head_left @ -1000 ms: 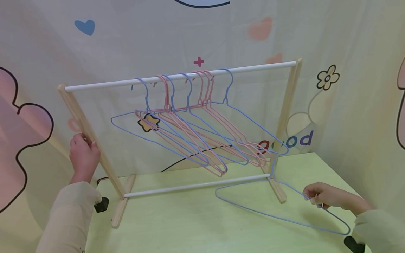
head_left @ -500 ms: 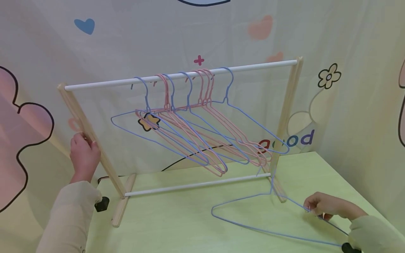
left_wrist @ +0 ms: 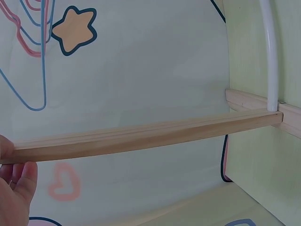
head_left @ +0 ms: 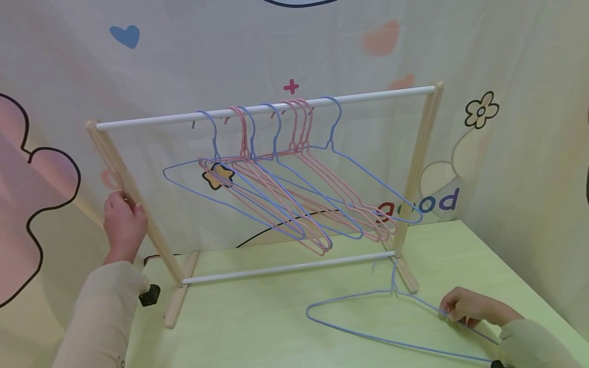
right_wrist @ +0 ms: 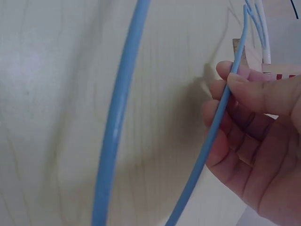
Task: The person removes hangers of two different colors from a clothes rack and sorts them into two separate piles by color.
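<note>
My left hand grips the left wooden post of a small clothes rack, with thumb and fingers on either side of the wood. At the lower right, my right hand pinches one shoulder of a blue wire hanger between thumb and fingers. That hanger is tilted low over the table, its hook near the rack's right foot. In the right wrist view two bars of the blue hanger cross the frame, the right one between thumb and fingertips. From the rack's white top rail hang several blue and pink hangers.
A white lower rail joins the two wooden feet above the pale green table. The right post stands behind the held hanger. A printed curtain closes off the back and sides.
My right hand has lowered slightly with the blue hanger, whose hook has come down and away from the right post. The left hand keeps its grip on the left post.
</note>
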A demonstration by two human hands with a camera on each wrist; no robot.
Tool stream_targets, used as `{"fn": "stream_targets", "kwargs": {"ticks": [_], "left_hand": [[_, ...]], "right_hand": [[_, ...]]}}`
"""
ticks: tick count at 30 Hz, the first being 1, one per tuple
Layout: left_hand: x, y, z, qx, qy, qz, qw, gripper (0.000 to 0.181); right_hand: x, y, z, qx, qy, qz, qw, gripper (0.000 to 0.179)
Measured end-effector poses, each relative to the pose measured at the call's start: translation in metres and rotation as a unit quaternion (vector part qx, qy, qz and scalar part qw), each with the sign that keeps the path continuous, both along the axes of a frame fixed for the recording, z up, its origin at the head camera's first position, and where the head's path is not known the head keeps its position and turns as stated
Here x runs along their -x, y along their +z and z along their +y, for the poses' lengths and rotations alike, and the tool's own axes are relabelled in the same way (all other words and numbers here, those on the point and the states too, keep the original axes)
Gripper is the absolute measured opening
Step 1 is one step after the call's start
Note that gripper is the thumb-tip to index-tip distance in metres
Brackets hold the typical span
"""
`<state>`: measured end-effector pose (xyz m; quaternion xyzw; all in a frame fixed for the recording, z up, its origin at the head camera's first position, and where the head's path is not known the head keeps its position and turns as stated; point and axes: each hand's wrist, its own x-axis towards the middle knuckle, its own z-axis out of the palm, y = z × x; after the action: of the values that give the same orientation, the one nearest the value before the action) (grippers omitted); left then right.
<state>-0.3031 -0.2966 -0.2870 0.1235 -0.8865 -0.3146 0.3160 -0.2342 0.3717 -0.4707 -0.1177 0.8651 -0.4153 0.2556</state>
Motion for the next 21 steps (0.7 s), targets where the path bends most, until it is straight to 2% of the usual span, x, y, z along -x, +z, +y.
{"fn": "stream_targets", "kwargs": {"ticks": [6, 13, 17, 21], "left_hand": [[-0.001, 0.000, 0.001, 0.000, 0.003, 0.005, 1.0000, 0.033], [0.001, 0.000, 0.000, -0.003, 0.001, -0.009, 1.0000, 0.035], [0.002, -0.001, -0.002, -0.003, 0.001, -0.015, 0.9999, 0.035], [0.002, -0.001, -0.002, -0.004, 0.003, -0.013, 0.9999, 0.036]], "right_hand": [[-0.002, -0.004, -0.003, -0.020, -0.018, -0.005, 0.9996, 0.011], [-0.004, -0.005, -0.003, -0.024, -0.024, -0.005, 0.9994, 0.008], [0.000, 0.005, -0.004, -0.015, -0.021, 0.001, 0.9997, 0.007], [0.006, 0.028, -0.006, -0.006, -0.015, 0.008, 0.9998, 0.014]]}}
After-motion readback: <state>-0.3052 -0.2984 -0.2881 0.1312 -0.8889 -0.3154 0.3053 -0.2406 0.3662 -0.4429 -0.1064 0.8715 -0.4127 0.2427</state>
